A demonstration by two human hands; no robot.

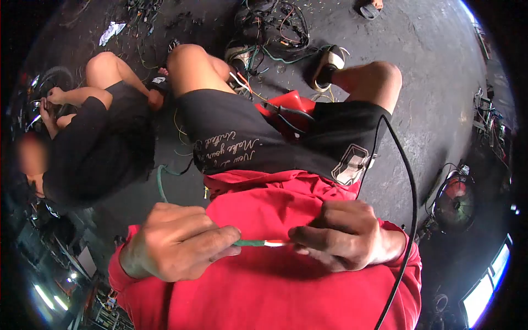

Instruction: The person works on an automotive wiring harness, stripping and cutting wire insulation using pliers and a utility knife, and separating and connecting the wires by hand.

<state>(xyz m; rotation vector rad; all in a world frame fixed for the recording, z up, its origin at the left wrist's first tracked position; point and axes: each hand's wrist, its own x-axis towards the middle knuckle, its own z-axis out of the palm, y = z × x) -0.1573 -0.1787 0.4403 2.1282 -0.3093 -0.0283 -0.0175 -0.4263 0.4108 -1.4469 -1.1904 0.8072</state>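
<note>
My left hand (184, 242) is closed on a green-sheathed cable (250, 242), held level in front of my red shirt. White and orange inner wires (275, 243) come out of the sheath's end. My right hand (344, 236) pinches these wires between thumb and fingers, which hide their far ends. More of the green cable (160, 181) runs up from behind my left hand toward the floor. A black cable (410, 181) hangs in a curve past my right wrist.
A red plastic object (294, 103) and a dark-handled tool (283, 114) are between my thighs. Tangled cables (272, 25) lie on the dark floor ahead. On the left sits another person (104, 137) in black. A fan-like round object (455, 203) stands at the right.
</note>
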